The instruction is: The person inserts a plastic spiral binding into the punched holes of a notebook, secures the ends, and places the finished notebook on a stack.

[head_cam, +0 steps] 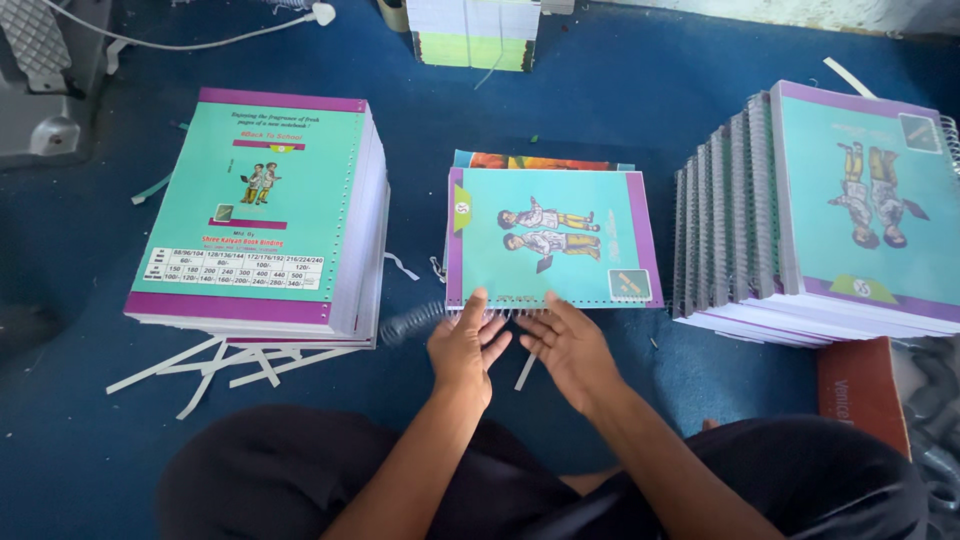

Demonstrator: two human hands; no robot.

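Blue carpeted floor (620,90), you seated on it with notebooks stacked to either side.

Your left hand (463,347) and right hand (566,350) lay side by side, fingers spread narrow and flat, gripping nothing, their tips touching the near punched edge of the teal-and-purple notebook (552,238) straight ahead of you. A wire spiral (412,322) stuck out just left of that edge, blurred. The coil could likely have skipped a hole or snagged if the covers slid out of line under your fingertips. I counted one notebook under your hands with a second cover showing beneath its far edge, one tall unbound stack (262,215) on the left, one row of spiral-bound notebooks (800,215) on the right, roughly eight, and loose white paper strips (215,365) near left.
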